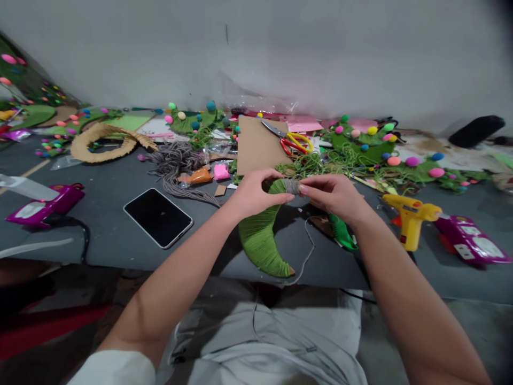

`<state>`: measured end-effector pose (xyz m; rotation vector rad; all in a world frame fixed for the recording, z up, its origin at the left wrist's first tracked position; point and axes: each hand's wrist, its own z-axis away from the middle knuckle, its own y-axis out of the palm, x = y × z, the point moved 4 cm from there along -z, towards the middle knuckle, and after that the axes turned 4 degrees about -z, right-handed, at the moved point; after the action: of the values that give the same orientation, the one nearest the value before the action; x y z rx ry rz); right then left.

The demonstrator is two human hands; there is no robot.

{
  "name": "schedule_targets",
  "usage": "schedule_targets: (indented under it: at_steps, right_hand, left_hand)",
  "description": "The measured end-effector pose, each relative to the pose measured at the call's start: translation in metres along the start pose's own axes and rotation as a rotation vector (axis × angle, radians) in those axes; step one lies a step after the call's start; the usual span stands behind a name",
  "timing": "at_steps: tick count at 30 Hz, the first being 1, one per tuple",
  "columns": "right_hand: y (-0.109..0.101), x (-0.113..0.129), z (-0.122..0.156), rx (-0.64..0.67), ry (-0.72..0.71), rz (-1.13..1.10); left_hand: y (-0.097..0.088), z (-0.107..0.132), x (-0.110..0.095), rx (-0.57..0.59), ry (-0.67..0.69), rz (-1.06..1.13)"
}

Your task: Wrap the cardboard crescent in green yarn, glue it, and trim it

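A crescent wrapped in green yarn (258,243) stands over the front edge of the table, its upper end bound with grey yarn (292,186). My left hand (258,195) is closed around the upper part, thumb in front. At the grey-wrapped tip, my right hand (334,193) pinches with thumb and fingers, touching the grey yarn. A loose grey strand (310,248) trails on the table and down toward my lap. Bare brown board shows at the crescent's lower tip.
A phone (159,216) lies left. Scissors (290,141) rest on brown cardboard (254,144) behind my hands. A yellow glue gun (412,216) stands right. Grey yarn (176,160), a straw-coloured ring (86,144) and green pieces with pompoms (360,144) line the back.
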<state>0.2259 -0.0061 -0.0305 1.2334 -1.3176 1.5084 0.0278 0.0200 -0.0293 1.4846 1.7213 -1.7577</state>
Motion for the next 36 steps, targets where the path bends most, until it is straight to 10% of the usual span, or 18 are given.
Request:
schedule_targets:
  at_steps: [9,24,36]
  right_hand:
    - [0.001,-0.004,-0.004,-0.013,-0.077,0.062]
    - [-0.013,0.003,-0.005,-0.119,-0.199,0.158]
    - [0.000,0.009,0.004,0.003,-0.147,-0.132]
  left_hand:
    - [0.009,0.012,-0.014,-0.013,0.022,-0.443]
    - [0.007,0.012,-0.015,0.059,0.081,-0.156]
    - [0.011,0.003,-0.014,0.072,-0.037,0.914]
